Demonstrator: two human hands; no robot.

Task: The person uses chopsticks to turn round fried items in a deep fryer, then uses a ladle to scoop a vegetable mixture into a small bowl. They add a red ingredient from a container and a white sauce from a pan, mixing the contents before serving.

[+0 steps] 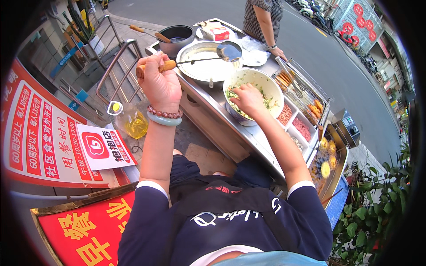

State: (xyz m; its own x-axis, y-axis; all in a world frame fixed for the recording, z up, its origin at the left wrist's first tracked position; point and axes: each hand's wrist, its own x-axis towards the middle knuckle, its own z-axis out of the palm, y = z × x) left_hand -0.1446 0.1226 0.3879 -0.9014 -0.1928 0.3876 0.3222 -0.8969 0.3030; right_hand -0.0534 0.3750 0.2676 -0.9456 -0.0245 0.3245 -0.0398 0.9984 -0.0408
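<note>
My left hand [159, 76] is closed around the wooden handle of a long metal ladle [229, 51], whose round, flat-looking head hangs over a wide basin of white batter [199, 63]. My right hand [248, 99] reaches into a white bowl [278, 89] of chopped vegetable filling [244, 111]; its fingertips touch the filling, and whether they pinch any of it is hidden. Beside that bowl, white compartments hold diced pink meat [285, 114] and minced meat [302, 128]. Farther right, several round yellow fritters [325, 169] float in a fryer of dark oil [319, 183].
A dark pot [176, 35] with wooden-handled tools stands at the cart's far left corner. Fried pieces and tongs lie on a wire rack [313, 86]. Across the cart, a person [264, 23] rests a hand on its edge. An oil jug [134, 123] stands left, near a metal railing.
</note>
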